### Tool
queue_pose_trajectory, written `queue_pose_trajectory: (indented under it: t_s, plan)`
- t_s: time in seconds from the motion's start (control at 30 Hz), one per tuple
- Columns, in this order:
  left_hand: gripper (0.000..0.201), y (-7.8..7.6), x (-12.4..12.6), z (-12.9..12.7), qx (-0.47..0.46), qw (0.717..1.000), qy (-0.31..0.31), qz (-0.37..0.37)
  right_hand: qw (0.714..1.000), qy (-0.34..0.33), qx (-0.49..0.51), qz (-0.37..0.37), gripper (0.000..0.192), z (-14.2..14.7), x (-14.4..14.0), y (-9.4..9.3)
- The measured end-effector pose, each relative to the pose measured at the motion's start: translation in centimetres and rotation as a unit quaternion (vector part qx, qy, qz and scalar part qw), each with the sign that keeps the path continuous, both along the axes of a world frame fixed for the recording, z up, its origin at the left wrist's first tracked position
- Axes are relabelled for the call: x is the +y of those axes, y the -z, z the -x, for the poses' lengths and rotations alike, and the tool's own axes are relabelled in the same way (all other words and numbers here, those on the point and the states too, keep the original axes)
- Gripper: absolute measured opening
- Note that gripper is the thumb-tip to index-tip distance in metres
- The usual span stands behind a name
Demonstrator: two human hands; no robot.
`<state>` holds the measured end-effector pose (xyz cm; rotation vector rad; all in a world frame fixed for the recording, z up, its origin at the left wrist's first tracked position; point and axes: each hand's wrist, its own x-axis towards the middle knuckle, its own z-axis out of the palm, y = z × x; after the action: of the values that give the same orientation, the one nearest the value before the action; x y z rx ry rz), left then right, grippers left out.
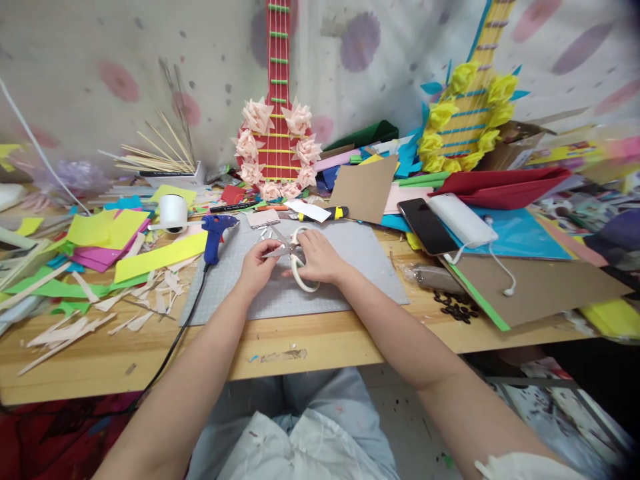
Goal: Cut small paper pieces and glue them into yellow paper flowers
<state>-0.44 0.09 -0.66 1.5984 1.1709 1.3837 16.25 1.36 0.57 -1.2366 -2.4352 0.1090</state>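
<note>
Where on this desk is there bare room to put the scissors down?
Bare wood along the table front edge, below the grey mat, whose right half is free too. Crowded: paper scraps left, phone, cardboard and beads right.

Both hands (287, 263) on scissors (295, 257) over mat (350, 267)

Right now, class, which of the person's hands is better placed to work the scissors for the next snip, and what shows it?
The right hand. It rests on the cream handles of the scissors, so it can work them at once. The left hand is by the blades, steadying a small pale paper piece over the grey mat.
</note>
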Motion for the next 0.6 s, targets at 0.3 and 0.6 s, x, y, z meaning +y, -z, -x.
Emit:
queue_pose_trajectory:
  t_s: [0.3,0.6]
  plan:
    - [0.012,0.02,-0.11,-0.03,0.012,1.0,-0.008,-0.01,1.0,0.005,-0.012,-0.006,0.056,0.28,-0.38,-0.11]
    - [0.02,0.58,0.2,0.15,-0.022,1.0,-0.007,-0.002,1.0,0.014,-0.018,-0.011,0.044,0.31,-0.02,0.28]
